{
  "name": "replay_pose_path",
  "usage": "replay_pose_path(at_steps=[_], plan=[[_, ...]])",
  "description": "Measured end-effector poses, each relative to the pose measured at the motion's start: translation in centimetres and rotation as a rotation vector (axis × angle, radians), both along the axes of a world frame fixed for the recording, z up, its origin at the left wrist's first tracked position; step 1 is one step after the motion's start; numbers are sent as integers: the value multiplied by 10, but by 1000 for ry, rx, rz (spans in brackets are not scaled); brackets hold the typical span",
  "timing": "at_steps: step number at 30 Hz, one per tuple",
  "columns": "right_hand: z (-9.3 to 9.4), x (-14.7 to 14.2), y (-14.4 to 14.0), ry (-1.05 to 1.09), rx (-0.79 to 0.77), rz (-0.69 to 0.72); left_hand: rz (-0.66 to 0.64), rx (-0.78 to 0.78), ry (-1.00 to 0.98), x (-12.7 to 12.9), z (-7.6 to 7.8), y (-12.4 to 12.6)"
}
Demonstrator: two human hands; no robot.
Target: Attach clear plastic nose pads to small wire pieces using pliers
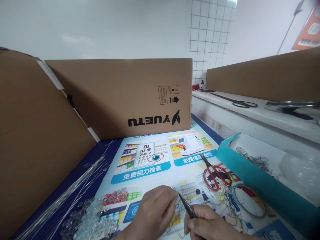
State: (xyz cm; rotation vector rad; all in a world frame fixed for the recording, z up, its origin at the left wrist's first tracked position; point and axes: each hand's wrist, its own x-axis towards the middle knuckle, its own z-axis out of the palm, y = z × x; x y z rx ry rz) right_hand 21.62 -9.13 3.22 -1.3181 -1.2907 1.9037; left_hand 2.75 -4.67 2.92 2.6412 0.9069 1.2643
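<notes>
While my right hand [212, 226] grips a pair of slim dark needle-nose pliers [187, 206], my left hand [155, 213] has its fingertips pinched narrow on something tiny right at the plier tips, probably a bit of thin wire, though it's too small to tell for sure. So I'd say I'm mid-bend or mid-loop on a wire piece, and the next move looks like it needs a steady little twist without letting the piece slip.

Everything sits low on the counter [107, 151], which is covered with a colourful printed eye-check poster [150, 166]. Left of my hands there's a pile of clear glass beads [87, 220] and a bundle of long thin silvery wires [67, 193]. Red-handled scissors [216, 175] lie to the right, near a loose wire ring [247, 200] and a teal cardboard tray [257, 186]. Big brown cardboard boxes [120, 96] wall the spot in, white wall behind.
</notes>
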Motion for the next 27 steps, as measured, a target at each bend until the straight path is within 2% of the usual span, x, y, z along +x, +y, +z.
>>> replay_pose_path(at_steps=[17, 23, 27], plan=[[-1, 1, -1, 71, -41, 12, -29, -17, 35, -1, -5, 1], [-3, 2, 0, 51, 43, 79, -39, -34, 52, -1, -4, 1], [2, 2, -2, 61, 98, 108, 30, -67, 26, -6, 1, 4]])
